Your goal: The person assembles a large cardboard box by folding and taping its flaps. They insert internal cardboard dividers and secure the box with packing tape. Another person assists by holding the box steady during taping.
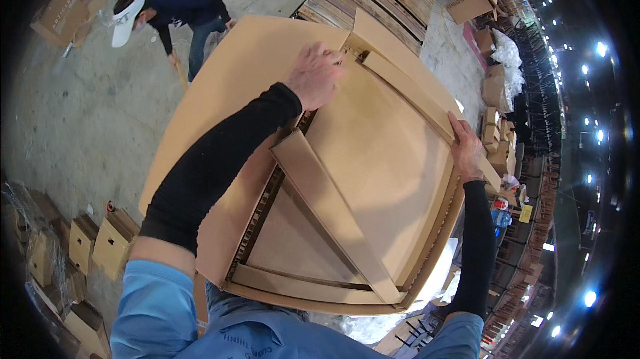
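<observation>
An open carton point(313, 301) lies between the right hand point(468, 150), bent over its edge — likely steadying it — and the left hand point(315, 77), curled near its far corner; any pinch cannot be told.

dressed in a light blue, short-sleeved shirt point(320, 339) bearing small dark lettering point(243, 342). fitted with a black, close-fitting left arm sleeve point(223, 166) and a matching right arm sleeve point(480, 246), terminating at the wrists. bare at the left hand point(313, 78) and right hand point(469, 152).
</observation>
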{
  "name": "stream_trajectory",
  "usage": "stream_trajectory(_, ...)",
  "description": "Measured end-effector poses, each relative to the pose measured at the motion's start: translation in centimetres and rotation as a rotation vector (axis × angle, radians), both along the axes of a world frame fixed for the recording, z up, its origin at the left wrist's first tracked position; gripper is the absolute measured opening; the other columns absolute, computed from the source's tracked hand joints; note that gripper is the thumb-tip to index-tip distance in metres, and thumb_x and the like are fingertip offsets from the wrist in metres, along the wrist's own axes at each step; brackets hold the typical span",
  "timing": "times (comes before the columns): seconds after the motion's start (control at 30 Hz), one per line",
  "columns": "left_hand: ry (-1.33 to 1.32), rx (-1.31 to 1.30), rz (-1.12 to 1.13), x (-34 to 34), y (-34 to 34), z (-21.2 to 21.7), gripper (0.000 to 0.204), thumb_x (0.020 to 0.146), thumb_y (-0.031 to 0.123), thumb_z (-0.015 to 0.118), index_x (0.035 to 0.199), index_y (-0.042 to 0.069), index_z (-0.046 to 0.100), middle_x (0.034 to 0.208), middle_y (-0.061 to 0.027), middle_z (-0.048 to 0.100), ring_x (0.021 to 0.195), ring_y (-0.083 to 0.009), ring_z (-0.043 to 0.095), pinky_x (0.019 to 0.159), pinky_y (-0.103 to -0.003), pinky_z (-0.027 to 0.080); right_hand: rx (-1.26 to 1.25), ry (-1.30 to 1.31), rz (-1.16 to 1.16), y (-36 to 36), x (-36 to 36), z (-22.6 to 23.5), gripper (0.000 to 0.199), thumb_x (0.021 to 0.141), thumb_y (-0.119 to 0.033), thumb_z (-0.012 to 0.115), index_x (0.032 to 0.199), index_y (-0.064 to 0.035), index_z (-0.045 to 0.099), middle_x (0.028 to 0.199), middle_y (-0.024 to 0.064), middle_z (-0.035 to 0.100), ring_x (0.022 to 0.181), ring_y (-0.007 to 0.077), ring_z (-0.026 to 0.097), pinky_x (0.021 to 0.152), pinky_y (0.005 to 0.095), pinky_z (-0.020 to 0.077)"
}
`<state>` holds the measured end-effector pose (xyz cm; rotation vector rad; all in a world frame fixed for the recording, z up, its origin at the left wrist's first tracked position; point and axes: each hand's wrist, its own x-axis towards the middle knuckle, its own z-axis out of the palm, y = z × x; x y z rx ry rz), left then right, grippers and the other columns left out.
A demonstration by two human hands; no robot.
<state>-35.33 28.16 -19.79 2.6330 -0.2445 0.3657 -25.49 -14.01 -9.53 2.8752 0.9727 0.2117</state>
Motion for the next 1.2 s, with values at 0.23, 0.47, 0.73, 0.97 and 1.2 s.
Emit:
stream_trajectory(0.23, -0.121, -0.165, 0.205, 8.6, -0.1, -1.3, 0.031, 0.090, 0.018, 0.067, 0.119, 0.009, 0.070, 0.131, -0.0150, 0.066, 0.124, -0.0375, 0.058, 0.107, -0.056, 0.041, 0.000, -0.092, 0.027, -0.5, 0.8, 0.2, 0.085, 0.072, 0.013, 0.060, 0.147, -0.0242, 0.058, 0.118, 0.0080, 0.068, 0.100, 0.0332, 0.069, 0.087, 0.0453, 0.0566)
stream_trajectory(0.47, 0.085, -0.117, 0.164, 12.8, 0.6, -1.4, 0.044, 0.086, 0.026, 0.075, 0.128, 0.011, 0.071, 0.118, -0.0184, 0.073, 0.113, -0.0366, 0.068, 0.100, -0.046, 0.054, 0.004, -0.092, 0.115, -2.4, 2.2, -2.8, 0.087, 0.067, 0.015, 0.061, 0.148, -0.0194, 0.058, 0.118, 0.0092, 0.068, 0.102, 0.0331, 0.069, 0.086, 0.0454, 0.0562)
stream_trajectory(0.73, 0.072, -0.111, 0.186, 14.1, 1.5, -1.3, 0.051, 0.081, 0.033, 0.080, 0.129, 0.015, 0.071, 0.114, -0.0175, 0.075, 0.109, -0.0356, 0.071, 0.099, -0.047, 0.055, 0.029, -0.101, 0.308, -0.6, 4.9, -3.7, 0.088, 0.065, 0.016, 0.059, 0.148, -0.0124, 0.058, 0.121, 0.0154, 0.066, 0.106, 0.0361, 0.067, 0.091, 0.0460, 0.0553)
stream_trajectory(0.97, -0.030, -0.476, 0.007, 16.5, 2.8, -5.9, 0.036, 0.083, 0.022, 0.075, 0.118, 0.013, 0.074, 0.103, -0.0115, 0.076, 0.103, -0.0285, 0.072, 0.093, -0.040, 0.055, 0.046, -0.050, 0.271, 0.5, 5.2, -5.5, 0.087, 0.063, 0.016, 0.056, 0.146, -0.0116, 0.059, 0.123, 0.0159, 0.066, 0.108, 0.0369, 0.066, 0.094, 0.0455, 0.0547)
stream_trajectory(1.2, 0.190, -0.839, -0.260, 18.2, 2.6, -10.6, 0.058, 0.097, 0.060, 0.054, 0.103, 0.004, 0.066, 0.149, -0.0185, 0.050, 0.141, -0.0369, 0.041, 0.120, -0.060, 0.026, 0.107, -0.042, 0.205, 1.0, 3.7, -6.7, 0.079, 0.066, 0.014, 0.060, 0.142, -0.0076, 0.062, 0.123, 0.0178, 0.066, 0.114, 0.0379, 0.064, 0.098, 0.0448, 0.0534)
